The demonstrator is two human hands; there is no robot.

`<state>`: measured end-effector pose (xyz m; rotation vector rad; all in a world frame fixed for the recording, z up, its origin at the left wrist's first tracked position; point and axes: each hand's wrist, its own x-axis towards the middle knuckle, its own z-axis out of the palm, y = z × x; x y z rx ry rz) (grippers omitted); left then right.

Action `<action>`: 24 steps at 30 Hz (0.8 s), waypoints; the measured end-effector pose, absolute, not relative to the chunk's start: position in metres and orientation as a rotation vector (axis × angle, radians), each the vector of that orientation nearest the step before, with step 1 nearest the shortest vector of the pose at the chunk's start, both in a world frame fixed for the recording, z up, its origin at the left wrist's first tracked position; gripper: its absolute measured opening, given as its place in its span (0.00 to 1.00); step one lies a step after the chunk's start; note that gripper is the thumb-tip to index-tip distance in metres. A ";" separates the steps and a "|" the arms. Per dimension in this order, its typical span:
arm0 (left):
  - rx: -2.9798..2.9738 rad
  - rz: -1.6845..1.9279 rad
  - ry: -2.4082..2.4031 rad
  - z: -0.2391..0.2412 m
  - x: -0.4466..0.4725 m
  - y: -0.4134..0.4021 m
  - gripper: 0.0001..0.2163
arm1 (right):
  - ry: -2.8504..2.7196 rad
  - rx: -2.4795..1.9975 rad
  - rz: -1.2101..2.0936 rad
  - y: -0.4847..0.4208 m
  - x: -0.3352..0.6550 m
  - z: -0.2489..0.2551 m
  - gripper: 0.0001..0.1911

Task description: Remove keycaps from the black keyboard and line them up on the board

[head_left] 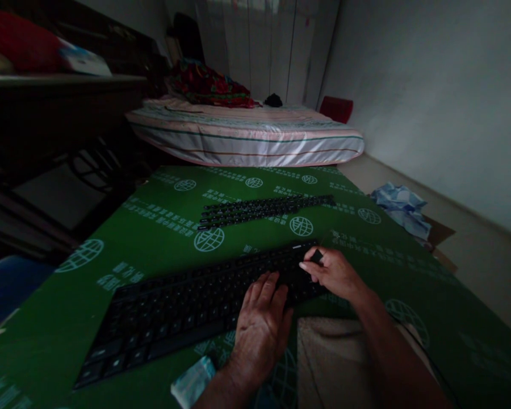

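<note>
A black keyboard point(170, 307) lies at a slant on the green table. My left hand point(262, 318) rests on its right part, fingers stretched out and lying flat over the keys. Above the keyboard's right end, my right hand point(334, 271) pinches a small black keycap point(317, 257) between thumb and fingers. Farther back on the table, several rows of loose black keycaps point(255, 210) are laid out side by side. The keys under my left hand are hidden.
The green table point(153, 250) bears white print. A pale blue packet point(193, 380) lies by my left wrist, and a beige cloth point(327, 358) is at the front edge. Beyond stands a bed point(255, 133); crumpled blue-white cloth point(400, 207) sits at the right.
</note>
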<state>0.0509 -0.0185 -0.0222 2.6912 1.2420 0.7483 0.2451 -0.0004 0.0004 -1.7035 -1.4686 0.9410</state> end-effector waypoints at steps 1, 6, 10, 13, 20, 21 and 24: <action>2.691 0.753 1.241 -0.022 0.051 -0.018 0.13 | -1.467 -1.703 0.956 -0.001 0.246 0.001 0.08; 2.681 0.798 1.220 -0.022 0.050 -0.019 0.11 | -1.534 -1.723 0.859 0.000 0.245 0.002 0.11; 2.645 0.804 1.216 -0.012 0.051 -0.021 0.10 | -1.624 -1.793 0.634 0.001 0.238 0.002 0.15; 2.609 0.750 1.199 0.000 0.056 -0.018 0.09 | -1.664 -1.869 0.518 0.002 0.234 0.000 0.16; 2.504 0.713 1.192 -0.001 0.090 0.011 0.10 | -1.669 -1.916 0.264 0.005 0.229 -0.010 0.17; 2.500 0.715 1.186 -0.003 0.095 0.015 0.12 | -1.658 -1.918 0.252 0.005 0.228 -0.011 0.17; 2.481 0.718 1.237 -0.008 0.106 0.021 0.14 | -1.628 -1.910 0.249 0.006 0.227 -0.014 0.18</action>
